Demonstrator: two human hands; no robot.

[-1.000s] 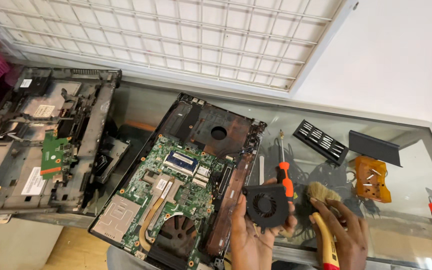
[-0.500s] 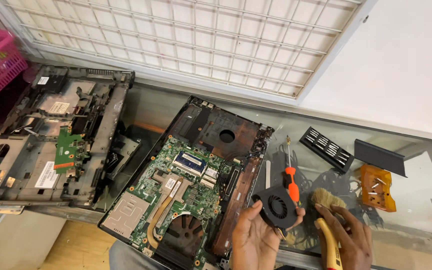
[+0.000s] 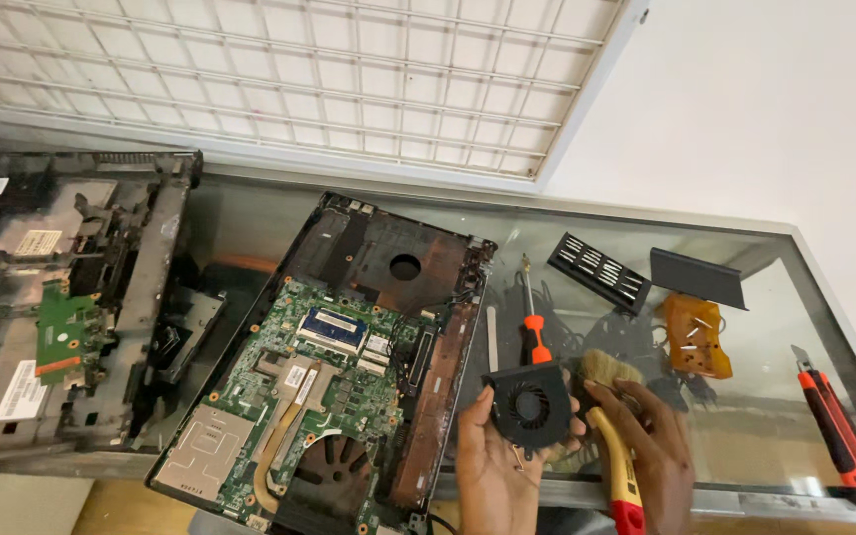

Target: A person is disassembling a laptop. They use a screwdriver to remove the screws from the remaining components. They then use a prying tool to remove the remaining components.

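— Holding something small there, is that the left hand [image 3: 492, 466]?

— Yes, its grip is closed around a black cooling fan [image 3: 530, 406], thumb on the left edge, fingers hidden behind it. The fan is lifted above the near part of the glass bench [image 3: 745, 436], just right of the opened laptop base [image 3: 349, 367].

— And the right hand [image 3: 656, 456]?

— Its grip is wrapped round a brush [image 3: 614, 426] with a yellow and red handle. The bristles sit just beside the fan's right edge; I can't tell if they touch. The handle's end runs off the bottom of the view, and so do both wrists.

— What's behind the fan?

— An orange-handled screwdriver [image 3: 535, 317] lies on the glass, its lower handle hidden by the fan. Farther right are a black vented cover [image 3: 598, 269], a dark flat panel [image 3: 697, 279] and an amber piece with screws [image 3: 694, 335].

— Anything at the edges?

— A red and black utility knife [image 3: 839, 421] at the far right. On the left, a second stripped chassis [image 3: 61, 307] is cut off by the frame and blurred.
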